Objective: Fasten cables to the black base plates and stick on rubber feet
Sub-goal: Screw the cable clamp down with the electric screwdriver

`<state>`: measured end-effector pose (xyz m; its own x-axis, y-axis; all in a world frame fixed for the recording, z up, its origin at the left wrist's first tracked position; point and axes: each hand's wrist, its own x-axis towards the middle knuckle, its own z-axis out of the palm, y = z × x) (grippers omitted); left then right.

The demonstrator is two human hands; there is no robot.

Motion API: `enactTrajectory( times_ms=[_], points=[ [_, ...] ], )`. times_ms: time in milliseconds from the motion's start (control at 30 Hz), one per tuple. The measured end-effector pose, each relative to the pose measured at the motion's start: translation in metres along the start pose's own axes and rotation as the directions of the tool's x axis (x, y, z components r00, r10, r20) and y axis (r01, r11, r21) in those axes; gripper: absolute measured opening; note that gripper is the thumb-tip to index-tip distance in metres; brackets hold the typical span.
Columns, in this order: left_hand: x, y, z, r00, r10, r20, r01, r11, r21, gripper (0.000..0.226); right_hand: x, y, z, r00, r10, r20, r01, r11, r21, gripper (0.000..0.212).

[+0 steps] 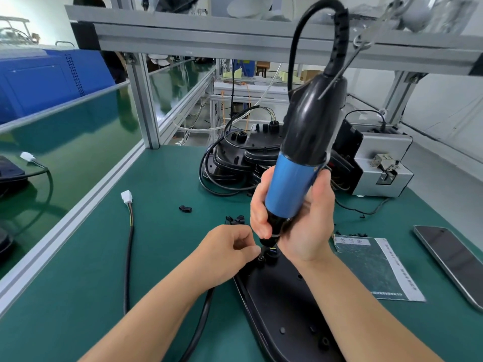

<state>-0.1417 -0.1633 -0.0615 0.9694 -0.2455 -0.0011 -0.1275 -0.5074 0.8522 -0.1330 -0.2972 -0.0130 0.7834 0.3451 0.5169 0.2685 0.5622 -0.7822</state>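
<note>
A black base plate lies flat on the green mat in front of me. My right hand grips a blue and black electric screwdriver, held upright with its tip on the plate's far end. My left hand pinches a small black part, likely a cable clamp, right beside the screwdriver tip. A black cable runs from under my left wrist; another length of black cable ends in a white connector on the left.
A stack of black base plates with cables stands at the back, with a grey metal box to its right. Loose black clips lie on the mat. A sheet in a plastic bag and a phone lie at the right.
</note>
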Motion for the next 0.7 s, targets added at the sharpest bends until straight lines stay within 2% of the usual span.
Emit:
enactTrajectory(
  times_ms=[200, 333, 433, 567, 700],
  points=[
    [-0.005, -0.008, 0.009, 0.995, 0.03, -0.092, -0.03, 1.0, 0.002, 0.02, 0.001, 0.003, -0.004, 0.997, 0.049, 0.066, -0.051, 0.998, 0.026, 0.081],
    [-0.006, -0.01, 0.014, 0.989, 0.049, -0.137, -0.05, 0.999, -0.007, 0.018, 0.003, 0.002, -0.006, 0.996, 0.048, 0.077, -0.053, 0.996, 0.072, 0.075],
    [-0.009, -0.009, 0.016, 0.992, 0.065, -0.111, -0.069, 0.997, -0.034, 0.019, 0.005, 0.004, -0.006, 0.991, 0.05, 0.125, -0.068, 0.987, 0.145, 0.068],
    [-0.013, -0.008, 0.014, 0.991, 0.105, -0.086, -0.11, 0.992, -0.057, 0.029, 0.008, 0.005, -0.004, 0.99, 0.039, 0.138, -0.059, 0.988, 0.14, 0.081],
    [-0.014, -0.009, 0.013, 0.988, 0.129, -0.082, -0.133, 0.99, -0.047, 0.032, 0.009, -0.001, 0.001, 0.989, -0.031, 0.147, 0.01, 0.99, 0.144, 0.079]
  ],
)
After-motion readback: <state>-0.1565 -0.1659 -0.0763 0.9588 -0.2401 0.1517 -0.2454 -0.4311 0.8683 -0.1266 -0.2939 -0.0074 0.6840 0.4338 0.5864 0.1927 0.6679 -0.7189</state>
